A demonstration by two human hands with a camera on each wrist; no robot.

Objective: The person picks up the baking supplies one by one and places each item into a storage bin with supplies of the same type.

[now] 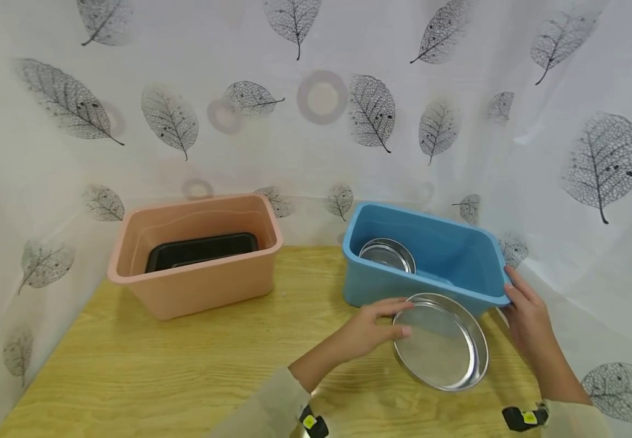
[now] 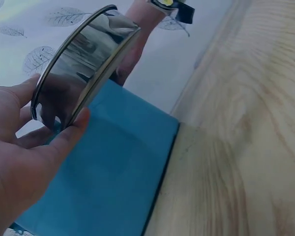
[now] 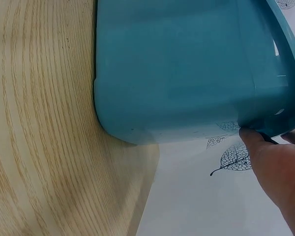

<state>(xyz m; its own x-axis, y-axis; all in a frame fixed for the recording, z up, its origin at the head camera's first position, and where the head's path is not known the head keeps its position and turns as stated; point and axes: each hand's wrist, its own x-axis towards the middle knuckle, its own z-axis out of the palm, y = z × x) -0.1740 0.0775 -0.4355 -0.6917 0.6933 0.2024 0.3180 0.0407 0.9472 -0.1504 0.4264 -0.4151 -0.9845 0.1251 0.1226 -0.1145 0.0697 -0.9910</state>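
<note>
My left hand (image 1: 367,331) pinches the rim of a shallow round metal pan (image 1: 440,347), thumb on one side and fingers on the other. The pan is tilted in front of the blue plastic bin (image 1: 373,291); the left wrist view shows its shiny side wall (image 2: 86,56) in the left hand (image 2: 27,152). At the bin's right end, my right hand (image 1: 529,316) grips the rim near the front corner. In the right wrist view the thumb of that hand (image 3: 280,172) lies under the rim. Another round metal pan (image 1: 389,254) leans inside the bin's left end.
A pink plastic bin (image 1: 211,286) stands at the left of the wooden table (image 1: 184,365), with a black tray-like thing (image 1: 206,248) inside, partly hidden by the front wall. A white leaf-print curtain (image 1: 228,158) hangs behind and along both sides.
</note>
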